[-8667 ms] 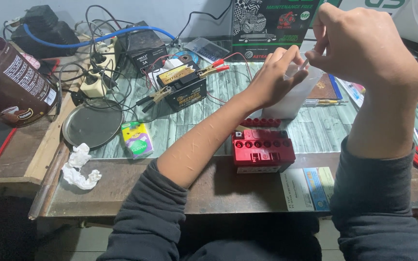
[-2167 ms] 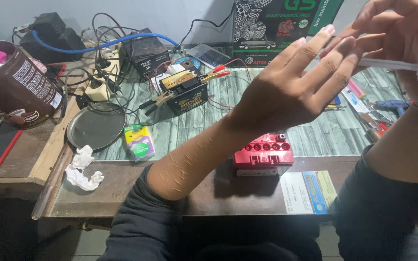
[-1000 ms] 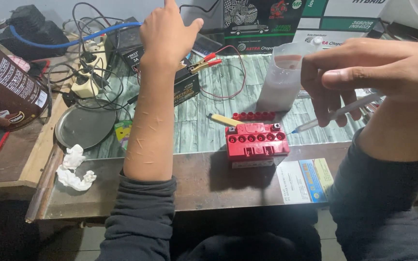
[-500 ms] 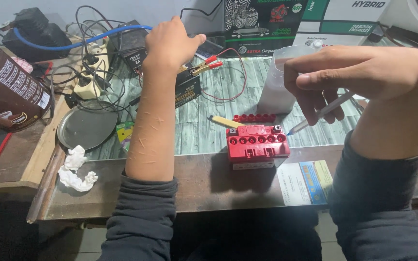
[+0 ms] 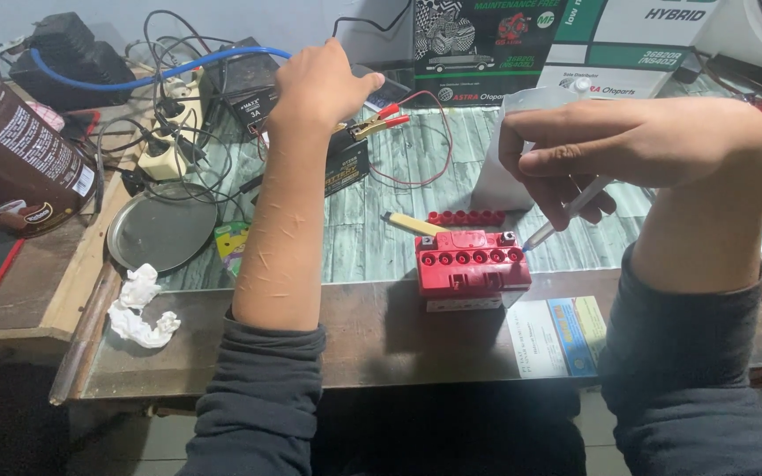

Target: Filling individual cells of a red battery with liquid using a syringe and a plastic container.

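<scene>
Just below the right hand, whose fingers are curled shut around a thin white syringe-like tube, sits the small red battery with a row of open filler holes along its top. The tube slants down and left, its tip close to the battery's right end but apart from it. The tip is best brought square over one hole, with the wrist kept low, so nothing drips on the casing (the holes are small and close together). The left hand reaches far forward, fingers spread loosely over a black battery and its red and yellow clips; whether it grips anything cannot be told. Beyond the right fingers stands a translucent white container; between it and the red battery lies a red cap strip beside a yellow tool. Left of the left forearm lie a round metal plate, crumpled tissue and a brown jar. Tangled cables crowd the bench around the left fingers and could snag a sleeve.
</scene>
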